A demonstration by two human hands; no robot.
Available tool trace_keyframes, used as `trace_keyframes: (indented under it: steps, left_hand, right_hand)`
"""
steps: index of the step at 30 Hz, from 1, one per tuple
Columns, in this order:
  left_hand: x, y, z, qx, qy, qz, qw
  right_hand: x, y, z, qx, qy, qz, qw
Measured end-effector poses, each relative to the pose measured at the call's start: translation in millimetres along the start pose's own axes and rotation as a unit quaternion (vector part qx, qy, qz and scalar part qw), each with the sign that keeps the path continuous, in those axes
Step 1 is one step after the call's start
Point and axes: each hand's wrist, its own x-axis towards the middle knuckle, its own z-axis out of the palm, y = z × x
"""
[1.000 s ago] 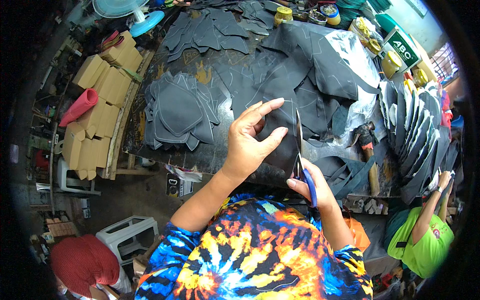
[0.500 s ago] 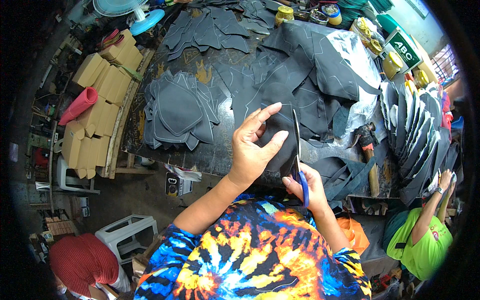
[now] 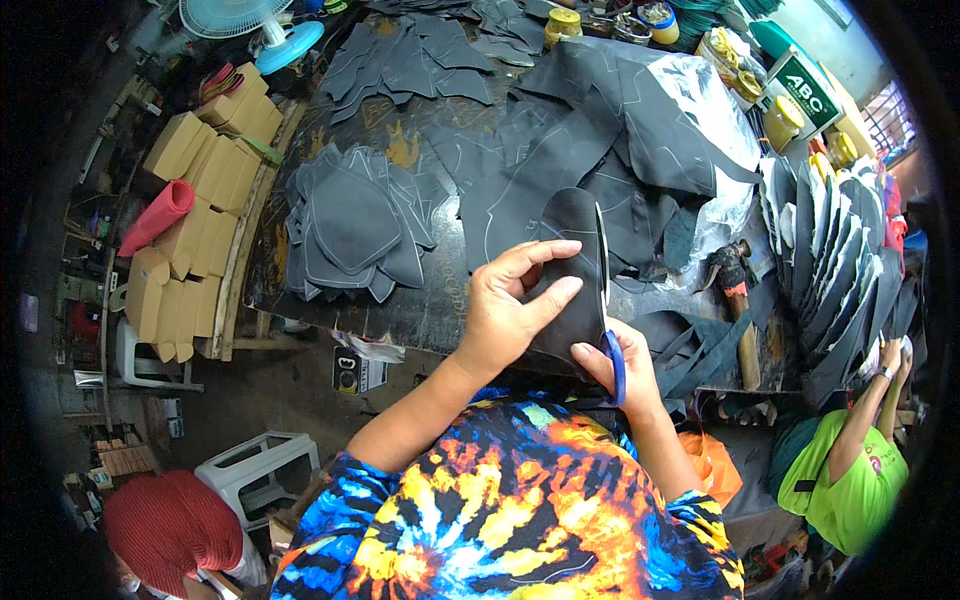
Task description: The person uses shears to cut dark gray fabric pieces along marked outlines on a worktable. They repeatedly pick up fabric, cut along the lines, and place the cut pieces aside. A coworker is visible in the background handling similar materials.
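My left hand (image 3: 515,305) pinches a rounded black leather piece (image 3: 570,225), its thumb and fingers over the near face. In my right hand (image 3: 630,375) is a pair of scissors (image 3: 615,362) with blue handles, the blades pointing away from me along the piece's right edge. Whether the blades are closed I cannot tell. Beyond my hands, more black leather sheets (image 3: 560,155) with pale outline marks lie on the dark table (image 3: 440,310). To the left sits a stack of cut leather pieces (image 3: 350,215).
A hammer (image 3: 738,310) and dark leather strips (image 3: 680,345) lie to my right. Behind them stands a row of black pieces with white edges (image 3: 825,270). Tan boxes (image 3: 190,220) line a left bench. A person in a green shirt (image 3: 845,480) works at the right.
The scissors and my right hand have shifted slightly right, with the blades now along the leather piece's edge. The piece's rounded top stands slightly lower and more upright in my left hand.
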Motion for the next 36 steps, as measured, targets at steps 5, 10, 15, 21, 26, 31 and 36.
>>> trace_keyframes:
  steps: [5,10,15,21,26,31,36]
  left_hand:
    - [23.8,27.4,-40.7,0.085,-0.137,-0.054,0.985]
    - [34.9,43.3,-60.1,0.145,-0.236,-0.058,0.959]
    - [39.8,48.3,-57.5,0.13,-0.275,-0.06,0.951]
    - [38.6,43.0,-62.7,0.106,-0.282,-0.082,0.95]
    - [37.7,12.9,-72.1,-0.249,-0.214,-0.138,0.935]
    - [-0.1,-31.1,-26.3,-0.211,-0.167,-0.204,0.941]
    - [5.0,-38.2,3.2,-0.122,0.088,-0.064,0.987]
  right_hand:
    - [0.0,-8.1,-27.4,-0.039,-0.13,-0.054,0.989]
    - [-0.7,-21.1,-41.8,-0.129,-0.186,-0.052,0.973]
    - [3.1,-26.3,-37.3,-0.141,-0.182,-0.053,0.972]
    - [-3.7,-29.4,-28.9,-0.109,-0.118,0.037,0.986]
    - [-6.8,-23.6,-22.5,-0.102,-0.051,0.03,0.993]
    - [-0.4,-2.9,-9.0,-0.058,0.024,-0.02,0.998]
    - [1.1,13.3,7.9,-0.079,0.041,-0.003,0.996]
